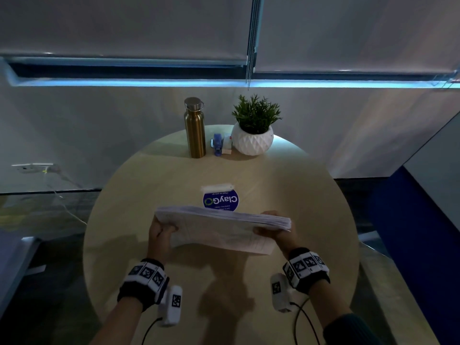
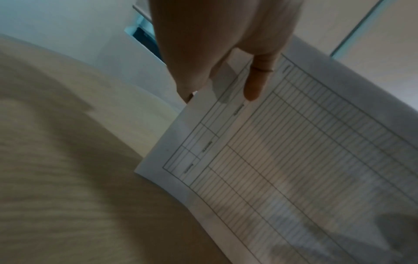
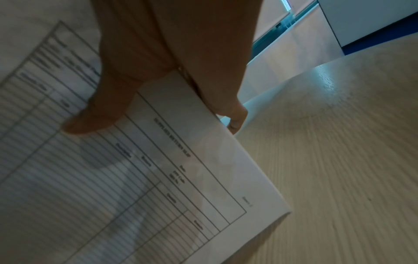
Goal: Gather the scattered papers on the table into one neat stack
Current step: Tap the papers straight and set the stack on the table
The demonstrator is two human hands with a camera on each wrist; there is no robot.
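Round table (image 1: 129, 195), both hands gripping papers (image 1: 219, 230)

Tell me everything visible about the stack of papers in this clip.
The stack of papers is a thick sheaf of white sheets; the one facing the wrist cameras is printed with a ruled table form. It is held tilted over the round wooden table, the left hand and right hand gripping opposite ends, thumbs on the printed face.

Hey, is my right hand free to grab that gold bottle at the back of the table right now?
Probably not: the right hand is gripping the paper stack together with the left hand, and the gold bottle stands across the table.
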